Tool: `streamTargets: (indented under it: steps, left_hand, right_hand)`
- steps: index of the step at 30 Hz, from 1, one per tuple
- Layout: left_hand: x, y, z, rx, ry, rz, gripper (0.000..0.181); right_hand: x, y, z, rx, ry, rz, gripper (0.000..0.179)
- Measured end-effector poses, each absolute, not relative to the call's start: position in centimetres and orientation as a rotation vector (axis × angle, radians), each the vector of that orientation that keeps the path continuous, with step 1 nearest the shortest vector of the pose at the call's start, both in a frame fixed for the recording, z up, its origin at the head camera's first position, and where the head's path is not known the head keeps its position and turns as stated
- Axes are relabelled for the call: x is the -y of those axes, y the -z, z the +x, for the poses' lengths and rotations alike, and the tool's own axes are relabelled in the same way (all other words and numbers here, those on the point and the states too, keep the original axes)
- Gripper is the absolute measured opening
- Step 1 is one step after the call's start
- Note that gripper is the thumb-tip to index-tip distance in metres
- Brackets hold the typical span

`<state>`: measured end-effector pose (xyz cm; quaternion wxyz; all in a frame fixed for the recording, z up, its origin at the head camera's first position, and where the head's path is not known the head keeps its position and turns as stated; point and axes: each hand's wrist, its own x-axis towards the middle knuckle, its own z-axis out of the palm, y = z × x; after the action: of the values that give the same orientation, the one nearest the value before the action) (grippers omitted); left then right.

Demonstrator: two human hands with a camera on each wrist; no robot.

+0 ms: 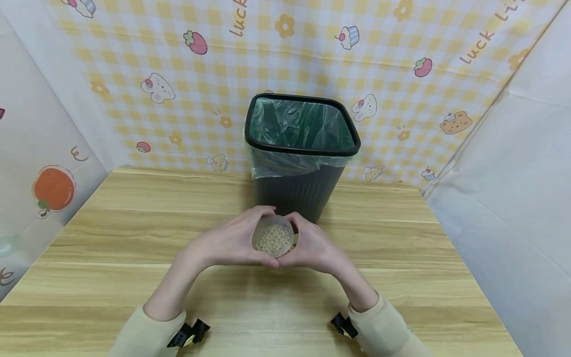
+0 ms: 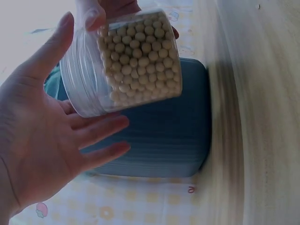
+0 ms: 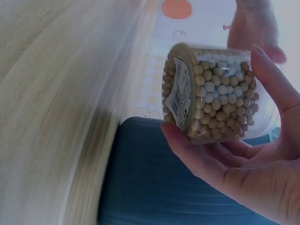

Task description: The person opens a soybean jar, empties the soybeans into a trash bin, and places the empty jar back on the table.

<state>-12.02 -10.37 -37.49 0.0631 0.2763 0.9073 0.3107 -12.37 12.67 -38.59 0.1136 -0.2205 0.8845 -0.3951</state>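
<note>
A person wears long sleeves of plain, pale cream cloth. The left sleeve ends in a smooth, rounded cuff that stops short of the left hand. The right sleeve matches it in colour and finish, with soft folds in the fabric. Beside the left cuff sits a small black device, angular and flared a little like a bow tie, with a dab of yellow. A second black device of similar shape sits by the right cuff, also with a speck of yellow. The right hand, like the left, is bare, with slender fingers.
</note>
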Motion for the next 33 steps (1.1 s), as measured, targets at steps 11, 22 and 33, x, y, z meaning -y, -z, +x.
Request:
streamTargets:
  steps: [11,22,33]
  left_hand:
    - [9.9,37.2,-11.4,-2.918,-0.794,0.668,0.101]
    - [10.6,36.7,-11.1,-2.922,-0.835,0.701,0.098]
    - [13.5,37.5,-10.7,-2.952,-0.751,0.766,0.089]
  right_hand:
    - [-12.1,38.6,-12.0,-2.673,1.140,-0.571,0.082]
    - [-12.2,38.5,-12.1,-2.675,1.112,-0.592,0.084]
    - [-14.8,37.9,-13.0,-2.565,1.054,-0.683,0.085]
